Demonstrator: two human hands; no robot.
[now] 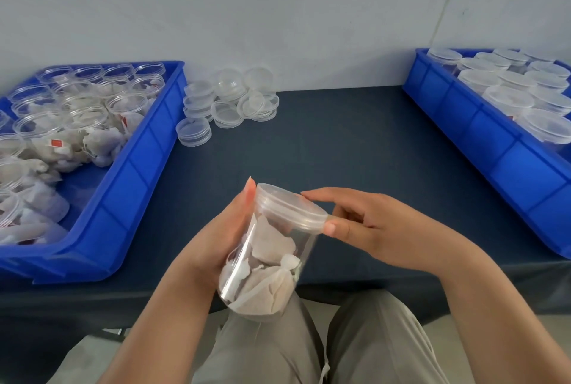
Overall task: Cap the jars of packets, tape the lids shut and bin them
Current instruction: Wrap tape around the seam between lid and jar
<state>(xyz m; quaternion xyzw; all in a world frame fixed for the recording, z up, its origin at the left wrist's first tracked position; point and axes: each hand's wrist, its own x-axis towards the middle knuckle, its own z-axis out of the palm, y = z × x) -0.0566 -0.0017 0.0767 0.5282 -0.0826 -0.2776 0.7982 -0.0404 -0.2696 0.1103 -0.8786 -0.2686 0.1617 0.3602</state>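
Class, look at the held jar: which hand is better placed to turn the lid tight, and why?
Probably right. The right hand pinches the lid at its rim with thumb and forefinger, while the left hand grips the jar body, steadying it.

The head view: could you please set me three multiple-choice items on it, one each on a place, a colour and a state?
1. Where do the spare lids lie? A) on the floor B) on the table beside the left bin C) on the lap
2. What colour are the left bin and the right bin? A) green B) blue C) red
3. The jar in the left hand is: A) capped B) lidless C) empty
B: they sit on the dark table. B: both are blue. A: a lid, pinched by the right hand, sits on it, packets inside.
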